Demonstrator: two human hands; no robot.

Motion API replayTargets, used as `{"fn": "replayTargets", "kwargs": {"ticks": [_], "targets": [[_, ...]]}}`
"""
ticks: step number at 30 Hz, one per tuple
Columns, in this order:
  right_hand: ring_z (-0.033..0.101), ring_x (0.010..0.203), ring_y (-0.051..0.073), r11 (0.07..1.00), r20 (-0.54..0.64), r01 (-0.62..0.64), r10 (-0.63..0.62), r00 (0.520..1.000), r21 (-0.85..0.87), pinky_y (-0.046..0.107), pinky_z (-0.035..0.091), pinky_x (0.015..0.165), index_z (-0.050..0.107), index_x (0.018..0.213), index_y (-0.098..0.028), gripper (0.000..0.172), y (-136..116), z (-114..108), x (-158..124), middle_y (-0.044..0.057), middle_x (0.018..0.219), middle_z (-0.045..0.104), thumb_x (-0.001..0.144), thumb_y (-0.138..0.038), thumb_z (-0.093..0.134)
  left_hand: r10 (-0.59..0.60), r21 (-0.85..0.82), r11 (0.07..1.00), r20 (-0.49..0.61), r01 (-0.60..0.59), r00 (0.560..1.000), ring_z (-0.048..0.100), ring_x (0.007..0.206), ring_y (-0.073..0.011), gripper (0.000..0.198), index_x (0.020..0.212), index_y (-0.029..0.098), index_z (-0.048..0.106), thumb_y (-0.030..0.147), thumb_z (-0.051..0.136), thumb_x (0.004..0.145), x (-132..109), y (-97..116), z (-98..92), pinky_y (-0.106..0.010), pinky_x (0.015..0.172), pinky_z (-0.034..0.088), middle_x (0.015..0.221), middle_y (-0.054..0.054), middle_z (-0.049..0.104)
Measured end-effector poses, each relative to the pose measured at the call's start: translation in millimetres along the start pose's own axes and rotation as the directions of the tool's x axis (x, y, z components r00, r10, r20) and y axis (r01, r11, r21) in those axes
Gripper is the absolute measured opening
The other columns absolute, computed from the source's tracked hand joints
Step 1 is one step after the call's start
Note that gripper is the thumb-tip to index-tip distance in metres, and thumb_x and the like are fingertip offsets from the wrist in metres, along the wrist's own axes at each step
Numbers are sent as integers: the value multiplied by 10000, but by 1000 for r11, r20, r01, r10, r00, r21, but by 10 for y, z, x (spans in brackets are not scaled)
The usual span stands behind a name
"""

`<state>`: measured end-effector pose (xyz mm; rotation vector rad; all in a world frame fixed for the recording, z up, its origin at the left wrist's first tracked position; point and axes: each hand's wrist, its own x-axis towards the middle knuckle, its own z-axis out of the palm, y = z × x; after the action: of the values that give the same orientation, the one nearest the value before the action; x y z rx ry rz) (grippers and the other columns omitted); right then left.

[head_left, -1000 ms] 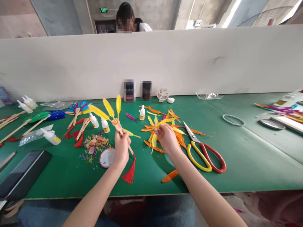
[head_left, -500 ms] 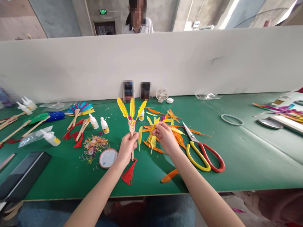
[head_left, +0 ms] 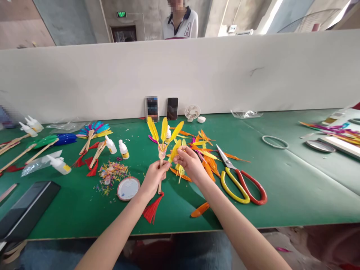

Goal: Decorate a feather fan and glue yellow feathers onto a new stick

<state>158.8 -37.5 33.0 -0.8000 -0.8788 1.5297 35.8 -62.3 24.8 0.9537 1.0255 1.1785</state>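
Observation:
My left hand (head_left: 154, 177) is closed round the wooden handle of a small feather fan (head_left: 162, 152). Three yellow feathers spread from the fan's top, and a red tassel (head_left: 152, 208) hangs at its lower end. In a pinch, my right hand (head_left: 189, 160) holds a loose yellow feather (head_left: 174, 149) just right of the fan's head. Whether that feather touches the fan I cannot tell. Beneath and beyond my right hand lies a pile of orange and yellow feathers (head_left: 210, 165). A small white glue bottle (head_left: 168, 134) stands behind the fan, partly hidden.
Scissors (head_left: 239, 180) with red and yellow handles lie at right. To the left are a round lid (head_left: 128, 188), colourful scraps (head_left: 112, 174), glue bottles (head_left: 123, 149) and feather fans (head_left: 94, 131). Two phones (head_left: 172, 108) and a small fan (head_left: 192, 112) lean by the white partition (head_left: 180, 75); a person stands behind it.
The feather fan in my left hand has shifted slightly right. My right hand has moved left, bringing the yellow feather close to the fan's head. The person behind the partition has moved right.

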Motion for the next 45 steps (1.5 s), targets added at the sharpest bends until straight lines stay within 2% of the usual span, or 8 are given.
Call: {"fn": "replayTargets", "kwargs": {"ticks": [5, 9, 12, 24, 30, 36, 40, 45], "targets": [[529, 545, 73, 988, 48, 14, -7, 999, -154, 237, 417, 560, 515, 799, -214, 247, 1, 13, -39, -41, 721, 579, 616, -328, 636, 68, -42, 997, -70, -71, 995, 253, 363, -6, 270, 610, 145, 487, 341, 671, 587, -8, 29, -10, -188, 387, 172, 461, 91, 316], [492, 507, 79, 939, 180, 55, 7, 984, -340, 245, 399, 536, 552, 722, -196, 186, 64, 37, -42, -46, 604, 540, 634, -345, 621, 101, -53, 993, -78, -106, 992, 275, 372, -11, 273, 624, 153, 475, 354, 658, 608, -13, 38, -19, -183, 392, 185, 465, 89, 325], [467, 471, 77, 933, 214, 92, -17, 977, -348, 241, 381, 502, 549, 714, -204, 226, 122, 58, -29, -59, 566, 518, 604, -377, 643, 120, -49, 991, -64, -123, 991, 291, 379, -16, 270, 627, 159, 462, 363, 639, 634, -10, 23, -24, -184, 396, 193, 475, 85, 339], [441, 479, 83, 960, 168, 71, -26, 985, -270, 227, 346, 501, 507, 589, -195, 248, 140, 111, -77, -63, 489, 478, 593, -384, 668, 96, -11, 995, -28, -96, 995, 298, 366, -17, 313, 617, 154, 451, 415, 620, 645, -4, -12, -18, -195, 386, 169, 491, 57, 423], [446, 478, 76, 973, 127, 56, -28, 992, -226, 220, 355, 511, 514, 591, -189, 234, 130, 83, -54, -61, 491, 484, 609, -376, 654, 65, -8, 998, -41, -66, 997, 303, 371, -17, 350, 596, 149, 450, 437, 648, 604, -29, 17, 4, -195, 377, 159, 492, 69, 371], [442, 483, 73, 973, 110, 56, -31, 993, -224, 221, 351, 514, 514, 578, -183, 251, 127, 91, -53, -61, 507, 468, 611, -392, 650, 61, 14, 998, -1, -61, 998, 277, 378, -10, 320, 601, 143, 456, 384, 666, 593, -40, 40, 18, -194, 388, 149, 497, 77, 349], [433, 469, 82, 946, 75, 126, -108, 991, -297, 234, 342, 506, 490, 530, -186, 286, 122, 93, -51, -50, 481, 463, 644, -415, 618, 44, 47, 998, 20, -45, 999, 275, 380, -18, 318, 591, 147, 452, 390, 657, 594, -49, 50, 30, -198, 392, 157, 474, 82, 328], [395, 456, 78, 936, -86, 192, -226, 970, -296, 239, 326, 486, 479, 526, -197, 292, 48, 13, -20, -47, 505, 447, 661, -428, 598, 15, 83, 996, 52, -19, 999, 283, 375, -25, 318, 611, 153, 458, 403, 654, 593, -77, 67, 41, -205, 396, 165, 461, 86, 324]]}}
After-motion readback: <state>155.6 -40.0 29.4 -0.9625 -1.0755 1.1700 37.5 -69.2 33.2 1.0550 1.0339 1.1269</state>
